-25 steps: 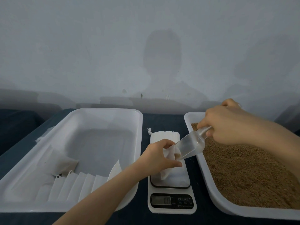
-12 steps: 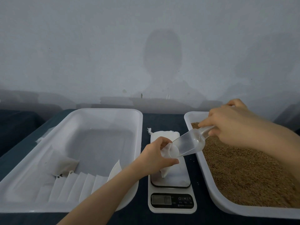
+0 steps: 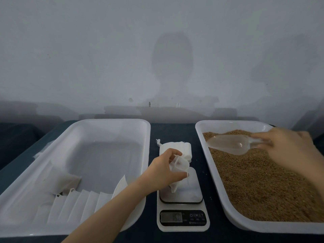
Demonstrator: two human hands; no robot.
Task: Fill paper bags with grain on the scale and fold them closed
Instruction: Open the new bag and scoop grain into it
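My left hand [image 3: 164, 170] grips a small white paper bag [image 3: 178, 170] by its open mouth, standing it on the plate of the white kitchen scale [image 3: 182, 202]. Over the far end of the right tray [image 3: 226, 209], my right hand [image 3: 287, 148] holds a clear plastic scoop [image 3: 229, 143] by its handle. The scoop looks empty and hangs just above the brown grain [image 3: 259, 183], mouth pointing left. A stack of empty white bags [image 3: 175, 148] lies behind the scale.
A large white tray [image 3: 108, 123] on the left holds a filled bag [image 3: 67, 181] and a row of folded bags [image 3: 78, 204] along its near edge. The scale's display [image 3: 171, 217] faces me. A grey wall rises behind the dark table.
My right hand has drawn the scoop away from the bag's mouth, right and back, to above the grain tray. My left hand keeps hold of the bag on the scale.
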